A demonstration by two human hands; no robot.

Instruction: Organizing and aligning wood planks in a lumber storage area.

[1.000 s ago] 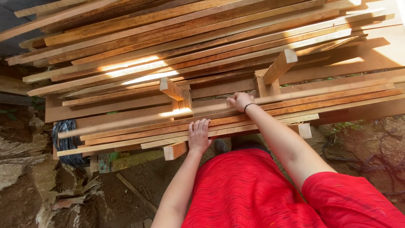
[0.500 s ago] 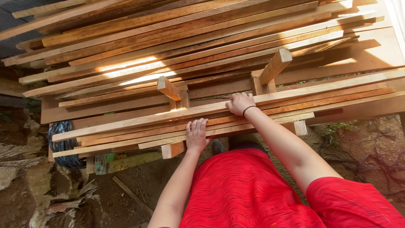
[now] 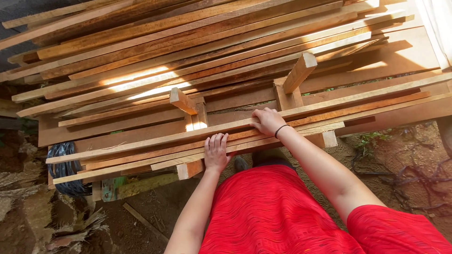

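Top slat (image 3: 141, 142) down flat on the near stack (image 3: 117, 164), right hand (image 3: 267, 120) curled over its near edge, left hand (image 3: 216, 151) flat and open on slats just below; seemingly placed, squaring up left. Beyond the right grip, upright blocks (image 3: 288, 96) crowd close; open ground behind the left.

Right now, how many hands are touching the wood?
2. The left hand lies flat on the near slats at the stack's front edge. The right hand rests on the long pale slat just above. No other hands show.
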